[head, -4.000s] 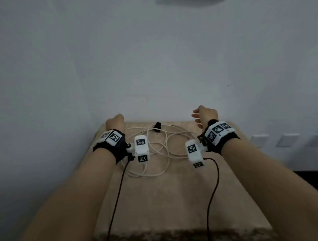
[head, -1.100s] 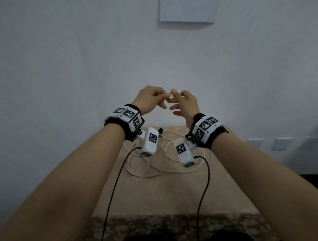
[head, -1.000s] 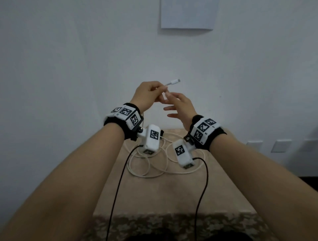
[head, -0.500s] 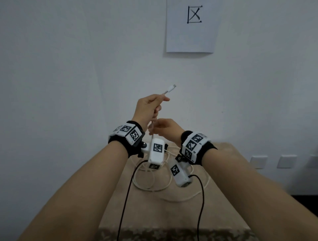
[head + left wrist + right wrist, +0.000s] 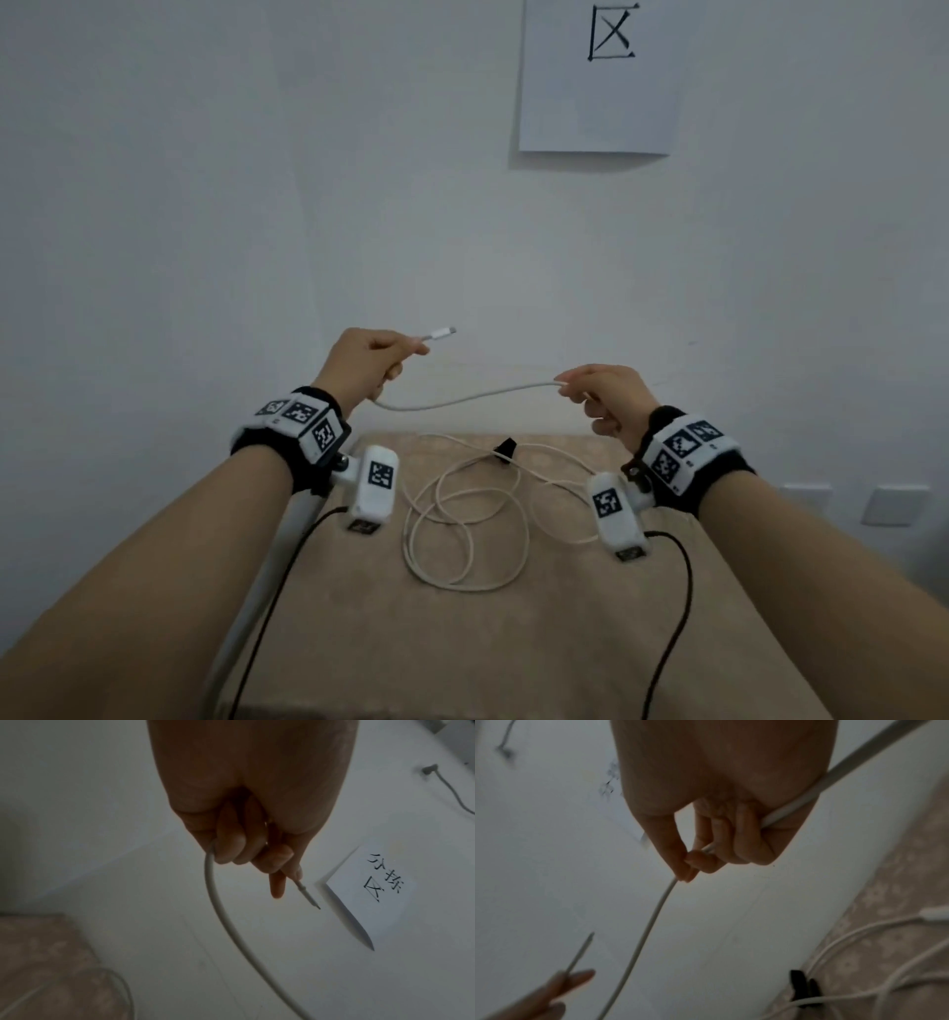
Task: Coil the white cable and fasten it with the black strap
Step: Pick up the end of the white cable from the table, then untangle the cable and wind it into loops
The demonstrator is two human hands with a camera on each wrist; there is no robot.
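Observation:
My left hand [image 5: 372, 360] [image 5: 246, 850] is raised above the table and grips the white cable [image 5: 462, 401] near its end; the plug [image 5: 440, 333] [image 5: 307, 896] sticks out past the fingers. My right hand [image 5: 598, 393] [image 5: 706, 850] holds the same cable further along, fingers curled round it. A slack stretch sags between the two hands. The remaining cable lies in loose loops [image 5: 462, 519] on the beige table [image 5: 462, 642]. The black strap [image 5: 505, 448] [image 5: 804, 988] sits on the cable near the table's far edge.
A grey wall stands right behind the table, with a paper sheet [image 5: 595, 77] taped to it. Wall sockets [image 5: 896, 506] show at the right. Black wires run from the wrist cameras [image 5: 377, 480] down past the table's front edge.
My right hand has slid rightward along the cable, away from the left hand, drawing out a length between them. Both hands sit lower in the head view, which has tilted upward.

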